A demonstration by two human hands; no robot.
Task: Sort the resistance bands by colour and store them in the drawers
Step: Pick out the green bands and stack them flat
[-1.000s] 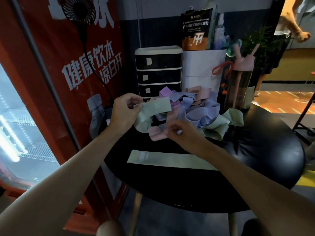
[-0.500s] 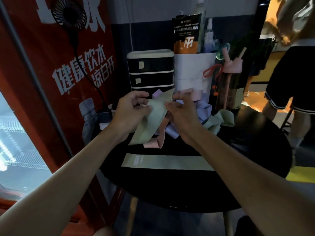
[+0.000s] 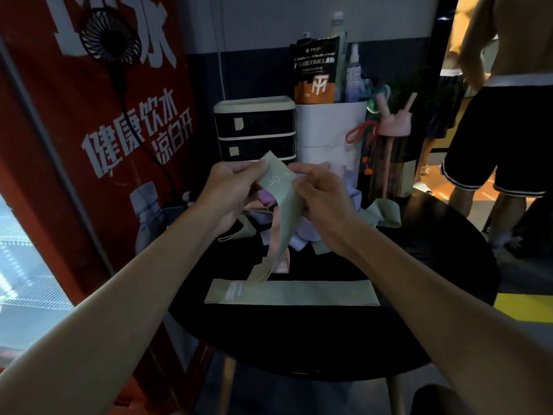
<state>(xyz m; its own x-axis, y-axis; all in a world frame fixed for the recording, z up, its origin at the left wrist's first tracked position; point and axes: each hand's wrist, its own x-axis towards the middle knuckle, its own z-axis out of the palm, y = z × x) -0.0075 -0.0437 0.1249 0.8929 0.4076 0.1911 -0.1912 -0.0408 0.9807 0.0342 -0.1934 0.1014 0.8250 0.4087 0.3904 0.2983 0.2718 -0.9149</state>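
Holding a green band (image 3: 281,187) up in front of the drawers (image 3: 256,130), the left hand (image 3: 230,190) and right hand (image 3: 317,196) pinch its top with curled fingers (image 3: 254,170). A flat band (image 3: 291,292) lies on the bench (image 3: 419,265), well before the drawers; a mixed pile (image 3: 302,236) sits nearer them.

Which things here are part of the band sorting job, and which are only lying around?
Job: held green band, in left hand and right hand; flat green band on table; pile of mixed bands; drawer unit.
Lying about: fan; pink bottle; powder pouch; spray bottle.

Drawers (image 3: 257,145) partly behind green band (image 3: 279,190)
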